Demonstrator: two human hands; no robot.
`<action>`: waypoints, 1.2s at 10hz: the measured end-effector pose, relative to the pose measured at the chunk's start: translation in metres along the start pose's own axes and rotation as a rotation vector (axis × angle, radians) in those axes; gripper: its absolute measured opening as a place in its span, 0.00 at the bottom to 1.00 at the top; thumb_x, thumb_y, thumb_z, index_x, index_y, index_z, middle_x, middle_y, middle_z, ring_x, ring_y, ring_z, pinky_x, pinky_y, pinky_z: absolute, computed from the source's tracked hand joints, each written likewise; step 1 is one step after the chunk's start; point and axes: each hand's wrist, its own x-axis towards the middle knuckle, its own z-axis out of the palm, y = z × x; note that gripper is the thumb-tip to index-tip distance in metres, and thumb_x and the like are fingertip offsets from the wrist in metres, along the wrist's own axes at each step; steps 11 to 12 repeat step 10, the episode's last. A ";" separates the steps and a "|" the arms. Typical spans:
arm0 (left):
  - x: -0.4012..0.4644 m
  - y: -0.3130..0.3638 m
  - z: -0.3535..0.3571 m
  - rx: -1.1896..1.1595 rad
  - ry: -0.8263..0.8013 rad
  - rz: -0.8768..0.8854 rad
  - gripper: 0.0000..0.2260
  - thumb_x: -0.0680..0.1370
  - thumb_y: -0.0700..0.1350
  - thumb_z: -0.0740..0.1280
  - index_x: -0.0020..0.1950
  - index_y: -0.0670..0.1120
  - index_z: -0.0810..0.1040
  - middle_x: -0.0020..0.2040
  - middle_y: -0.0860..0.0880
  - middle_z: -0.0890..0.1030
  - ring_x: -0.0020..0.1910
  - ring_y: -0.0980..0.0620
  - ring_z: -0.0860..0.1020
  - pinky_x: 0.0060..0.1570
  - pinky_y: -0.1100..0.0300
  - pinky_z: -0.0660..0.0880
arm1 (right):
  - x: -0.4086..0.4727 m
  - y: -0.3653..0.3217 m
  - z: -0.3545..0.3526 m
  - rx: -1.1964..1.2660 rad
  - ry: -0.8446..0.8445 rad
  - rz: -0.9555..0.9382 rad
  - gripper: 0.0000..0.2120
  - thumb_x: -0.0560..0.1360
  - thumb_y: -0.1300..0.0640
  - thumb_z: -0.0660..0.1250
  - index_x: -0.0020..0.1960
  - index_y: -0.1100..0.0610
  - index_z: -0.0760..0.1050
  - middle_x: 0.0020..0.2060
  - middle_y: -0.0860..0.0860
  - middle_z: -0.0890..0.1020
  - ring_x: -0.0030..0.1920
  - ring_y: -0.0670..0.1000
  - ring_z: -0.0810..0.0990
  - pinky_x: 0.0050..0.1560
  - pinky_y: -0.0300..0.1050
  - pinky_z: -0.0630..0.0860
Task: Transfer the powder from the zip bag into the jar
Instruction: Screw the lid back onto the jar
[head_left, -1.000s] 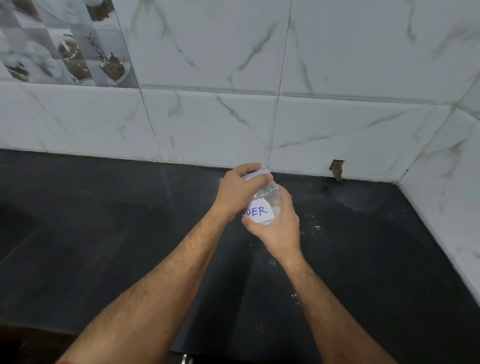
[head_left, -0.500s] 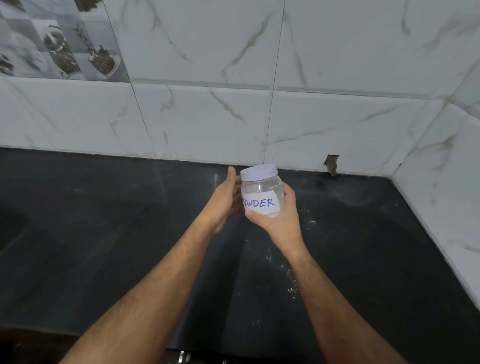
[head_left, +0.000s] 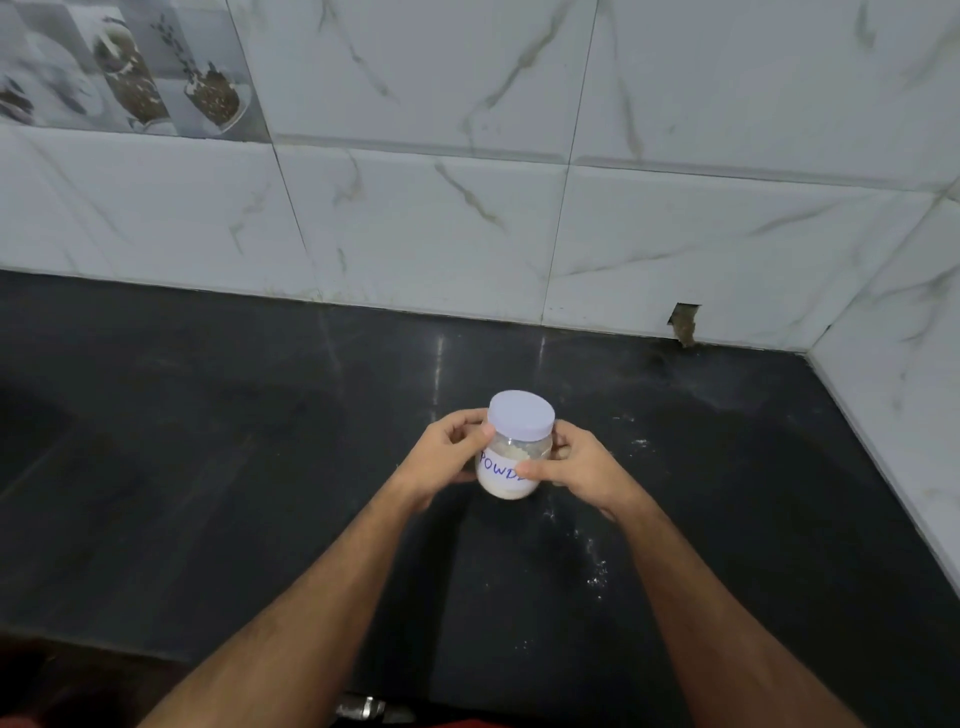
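A small clear jar (head_left: 511, 470) with a white label reading "POWD…" stands upright on the black counter (head_left: 208, 467), holding pale powder. Its lavender lid (head_left: 521, 415) is on top. My left hand (head_left: 447, 454) wraps the jar's left side, with fingers near the lid. My right hand (head_left: 576, 467) grips its right side, the thumb across the label. No zip bag is in view.
White powder specks (head_left: 595, 566) lie scattered on the counter to the right of the jar. Marble-look tiled walls (head_left: 467, 208) close off the back and right. A chipped hole (head_left: 684, 325) marks the wall base. A metal part (head_left: 363, 707) shows at the front edge.
The jar came down from being held in the air onto the counter. My left hand left the lid top and now holds the jar's side.
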 end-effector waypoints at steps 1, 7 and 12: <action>0.010 -0.009 -0.006 0.104 0.001 -0.021 0.09 0.82 0.48 0.66 0.61 0.58 0.76 0.58 0.48 0.83 0.57 0.54 0.82 0.53 0.51 0.82 | 0.016 0.001 -0.001 -0.058 -0.020 0.010 0.32 0.63 0.63 0.82 0.65 0.56 0.76 0.56 0.50 0.86 0.56 0.52 0.85 0.61 0.54 0.81; 0.120 0.008 -0.043 0.284 0.131 -0.031 0.18 0.80 0.45 0.68 0.69 0.50 0.72 0.63 0.50 0.81 0.61 0.49 0.79 0.52 0.51 0.81 | 0.154 -0.024 0.001 -0.213 -0.022 -0.019 0.39 0.64 0.66 0.75 0.72 0.53 0.68 0.64 0.51 0.79 0.64 0.53 0.79 0.67 0.58 0.76; 0.121 0.002 -0.046 0.316 0.116 -0.029 0.24 0.80 0.47 0.69 0.75 0.50 0.68 0.68 0.50 0.79 0.67 0.48 0.77 0.59 0.47 0.78 | 0.134 -0.031 0.003 -0.210 0.015 -0.030 0.38 0.69 0.67 0.75 0.76 0.54 0.66 0.69 0.51 0.76 0.68 0.54 0.76 0.69 0.54 0.74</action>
